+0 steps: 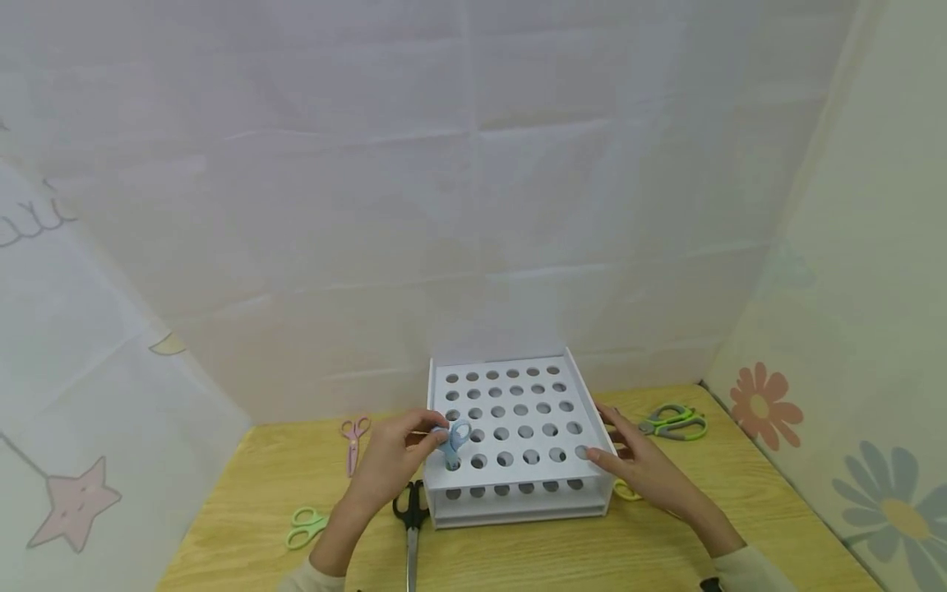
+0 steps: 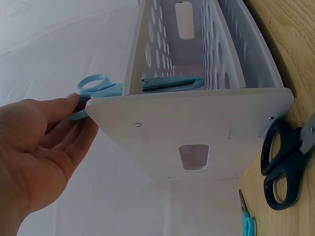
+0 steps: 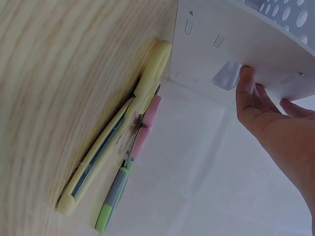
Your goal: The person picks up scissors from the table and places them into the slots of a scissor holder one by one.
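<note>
Blue scissors (image 1: 453, 445) are pinched by the left hand (image 1: 395, 460), blades down a hole near the rack (image 1: 510, 427) front-left corner, lower centre; right hand (image 1: 644, 469), fingers straight, steadies its side. Tilted blades could jam between the perforated layers.

Holed rack (image 1: 518, 427) mid-table (image 1: 562, 559); scissors (image 1: 453, 444) stand in its front-left hole, other scissors (image 1: 411, 518) lie before it
</note>
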Demonstrator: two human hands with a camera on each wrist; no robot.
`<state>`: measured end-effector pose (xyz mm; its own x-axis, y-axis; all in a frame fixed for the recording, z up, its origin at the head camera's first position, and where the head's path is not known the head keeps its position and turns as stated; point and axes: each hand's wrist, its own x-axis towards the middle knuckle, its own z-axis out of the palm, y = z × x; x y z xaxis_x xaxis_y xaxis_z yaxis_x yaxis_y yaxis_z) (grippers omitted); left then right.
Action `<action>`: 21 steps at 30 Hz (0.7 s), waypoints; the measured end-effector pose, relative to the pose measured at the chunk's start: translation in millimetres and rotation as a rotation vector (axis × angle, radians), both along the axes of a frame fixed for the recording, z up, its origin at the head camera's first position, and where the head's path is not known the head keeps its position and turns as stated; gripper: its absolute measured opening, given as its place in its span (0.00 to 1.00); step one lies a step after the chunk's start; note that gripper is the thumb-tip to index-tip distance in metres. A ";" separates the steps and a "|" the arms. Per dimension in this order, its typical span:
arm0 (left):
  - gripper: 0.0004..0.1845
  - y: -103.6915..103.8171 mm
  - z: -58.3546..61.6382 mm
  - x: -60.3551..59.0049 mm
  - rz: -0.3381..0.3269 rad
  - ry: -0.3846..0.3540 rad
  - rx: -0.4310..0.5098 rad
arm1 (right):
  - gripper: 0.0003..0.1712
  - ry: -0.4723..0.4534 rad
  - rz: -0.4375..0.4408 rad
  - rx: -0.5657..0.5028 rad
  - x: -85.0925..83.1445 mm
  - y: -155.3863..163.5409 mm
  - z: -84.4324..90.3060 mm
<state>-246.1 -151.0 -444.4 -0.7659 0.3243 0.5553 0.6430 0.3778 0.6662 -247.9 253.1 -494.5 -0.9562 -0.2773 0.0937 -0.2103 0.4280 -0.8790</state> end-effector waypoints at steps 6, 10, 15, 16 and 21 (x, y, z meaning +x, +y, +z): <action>0.09 3.6 1.4 1.9 -0.098 0.048 -0.144 | 0.45 0.037 0.002 0.027 1.0 2.0 2.0; 0.09 0.4 4.1 4.5 -0.106 0.052 -0.181 | 0.45 0.062 0.010 0.028 3.1 -0.7 2.0; 0.08 -3.3 5.5 7.0 -0.108 0.095 -0.242 | 0.44 0.072 0.017 0.034 3.3 -1.4 3.1; 0.09 -3.9 5.8 7.8 -0.113 0.105 -0.257 | 0.44 0.068 0.012 0.034 2.9 -1.1 2.8; 0.10 -5.0 7.5 10.8 -0.119 0.124 -0.302 | 0.44 0.054 -0.001 0.041 0.7 0.0 1.3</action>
<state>-235.3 -156.0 -436.9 -0.6451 0.5713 0.5074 0.7638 0.4631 0.4496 -247.2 253.1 -493.2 -0.9504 -0.2807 0.1343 -0.2567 0.4636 -0.8480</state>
